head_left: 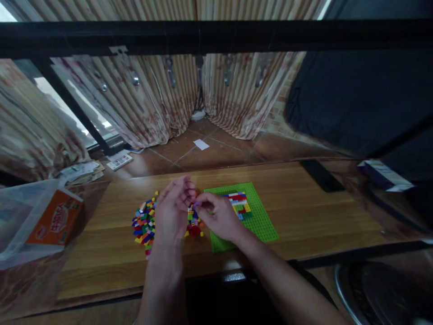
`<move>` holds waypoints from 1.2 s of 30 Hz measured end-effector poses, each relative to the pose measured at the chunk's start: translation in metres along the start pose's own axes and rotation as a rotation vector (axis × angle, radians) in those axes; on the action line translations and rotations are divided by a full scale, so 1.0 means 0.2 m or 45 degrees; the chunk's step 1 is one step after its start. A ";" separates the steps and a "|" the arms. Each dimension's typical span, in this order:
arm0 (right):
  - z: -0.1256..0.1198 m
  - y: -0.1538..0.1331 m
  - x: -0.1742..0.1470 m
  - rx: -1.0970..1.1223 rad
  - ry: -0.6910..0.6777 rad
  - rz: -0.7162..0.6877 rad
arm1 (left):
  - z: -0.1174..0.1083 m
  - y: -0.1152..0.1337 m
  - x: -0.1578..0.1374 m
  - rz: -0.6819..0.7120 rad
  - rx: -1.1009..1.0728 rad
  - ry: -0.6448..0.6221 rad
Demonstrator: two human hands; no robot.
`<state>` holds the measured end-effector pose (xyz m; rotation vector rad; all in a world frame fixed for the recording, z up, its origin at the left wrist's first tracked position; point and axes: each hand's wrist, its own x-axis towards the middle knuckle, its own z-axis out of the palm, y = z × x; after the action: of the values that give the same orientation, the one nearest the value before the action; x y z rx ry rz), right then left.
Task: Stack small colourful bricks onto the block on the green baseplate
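My right hand (218, 214) pinches a small purple toy brick (196, 204) between thumb and fingertips, over the right side of the brick pile. Beside it, my left hand (173, 205) hovers above the pile with its palm turned to the right. Its fingers are loosely curled and apart, with nothing visible in them. The pile of mixed colored bricks (144, 225) is partly hidden by my left hand and forearm. Under my right hand and wrist lies a green baseplate (263, 221), bearing a flat patch of red, white, yellow and blue bricks (241, 203).
Everything lies on a long wooden board (101, 253). A black phone (322, 175) rests at its right rear. On the left stands a clear plastic bin (27, 225) with an orange box (56, 219) in it. A dark blue box (385, 175) sits at the right.
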<state>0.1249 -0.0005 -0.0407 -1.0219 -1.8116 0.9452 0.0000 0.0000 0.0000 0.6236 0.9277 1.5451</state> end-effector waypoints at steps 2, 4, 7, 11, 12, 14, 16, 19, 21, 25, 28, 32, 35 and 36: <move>-0.08 0.04 -0.02 0.102 0.078 0.068 | 0.02 -0.05 0.00 0.000 0.199 0.071; -0.16 0.07 -0.04 0.177 0.159 0.123 | 0.06 -0.11 0.00 -0.013 0.362 0.086; -0.27 0.10 -0.07 0.246 0.219 0.130 | 0.11 -0.18 -0.04 -0.139 0.447 -0.043; -0.37 0.09 -0.10 0.152 0.202 0.069 | 0.18 -0.23 -0.08 -0.304 0.330 -0.218; -0.39 0.09 -0.11 0.112 0.188 0.049 | 0.20 -0.23 -0.08 -0.309 0.302 -0.222; -0.41 0.09 -0.12 0.030 0.157 0.002 | 0.21 -0.25 -0.08 -0.309 0.265 -0.201; -0.44 0.09 -0.13 -0.037 0.124 -0.033 | 0.22 -0.27 -0.07 -0.315 0.257 -0.167; -0.46 0.10 -0.14 -0.088 0.085 -0.047 | 0.24 -0.31 -0.07 -0.301 0.297 -0.123; -0.48 0.11 -0.15 -0.127 0.086 -0.038 | 0.26 -0.34 -0.08 -0.285 0.315 -0.110; -0.54 0.14 -0.16 -0.189 0.100 0.005 | 0.28 -0.39 -0.08 -0.291 0.380 -0.150; -0.61 0.20 -0.17 -0.220 0.101 0.109 | 0.24 -0.40 -0.05 -0.192 0.657 -0.166; -0.67 0.29 -0.19 -0.279 0.078 0.256 | 0.17 -0.39 -0.01 0.119 1.323 -0.121; -0.66 0.35 -0.20 -0.272 0.006 0.286 | 0.15 -0.38 0.00 0.124 1.609 -0.139; -0.66 0.36 -0.20 -0.254 -0.014 0.289 | 0.16 -0.38 -0.01 0.096 1.664 -0.149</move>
<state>0.2761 0.0184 -0.0667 -1.3721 -1.8538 0.9168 0.0678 0.0065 -0.0458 1.6301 1.7958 0.7662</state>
